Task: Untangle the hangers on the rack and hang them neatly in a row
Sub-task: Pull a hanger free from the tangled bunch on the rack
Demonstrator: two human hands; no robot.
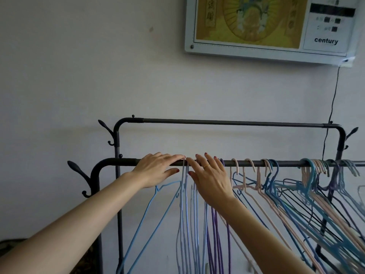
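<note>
With the left hand [156, 168] and right hand [210, 176] resting flat, fingers straight and holding nothing, on the front rail [286, 163], sliding the neat hangers [187, 204] right risks snagging the crossed bunch [316, 186].

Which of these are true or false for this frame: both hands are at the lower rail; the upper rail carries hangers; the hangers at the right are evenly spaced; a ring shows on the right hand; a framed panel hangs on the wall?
1. Both the left hand and the right hand are at the lower rail. True.
2. The upper rail carries hangers. False: it is bare; all hang from the lower rail.
3. The hangers at the right are evenly spaced. False: they are bunched and crossed.
4. A ring shows on the right hand. True.
5. A framed panel hangs on the wall. True.
</note>
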